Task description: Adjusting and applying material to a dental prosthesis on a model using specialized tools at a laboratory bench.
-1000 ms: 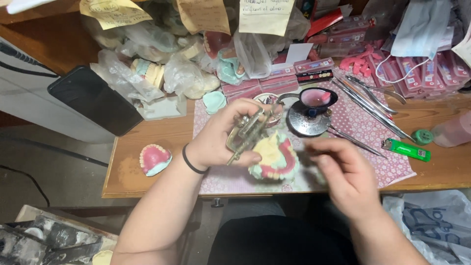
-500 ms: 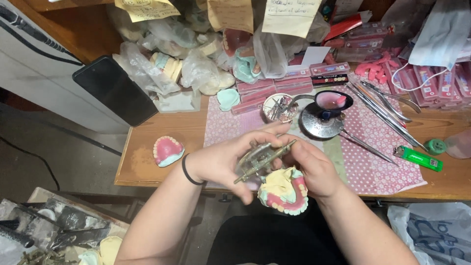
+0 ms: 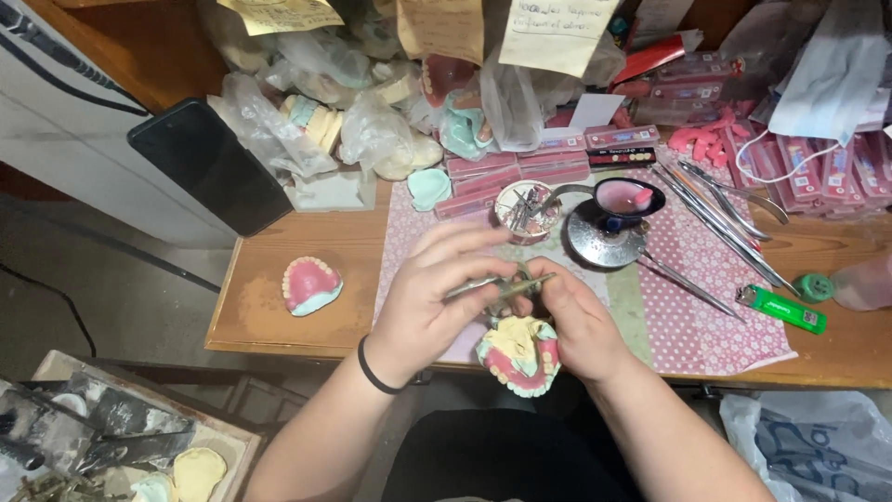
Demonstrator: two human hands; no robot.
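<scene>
Two bare forearms reach in from the bottom of the frame, with no sleeves showing on either. The left hand (image 3: pixel 423 302) has a thin black band (image 3: pixel 376 369) looped around its wrist. The right hand (image 3: pixel 581 321) carries no ring, watch or glove. Dark, near-black clothing (image 3: pixel 492 465) covers the lap below the worktop's front edge.

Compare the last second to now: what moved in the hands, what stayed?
The right hand, apart a second ago, has closed on the left hand, and both now pinch the metal articulator. The denture model has dropped from between the hands to below them, at the table edge. The loose pink denture model, green lighter and black phone kept their places.
</scene>
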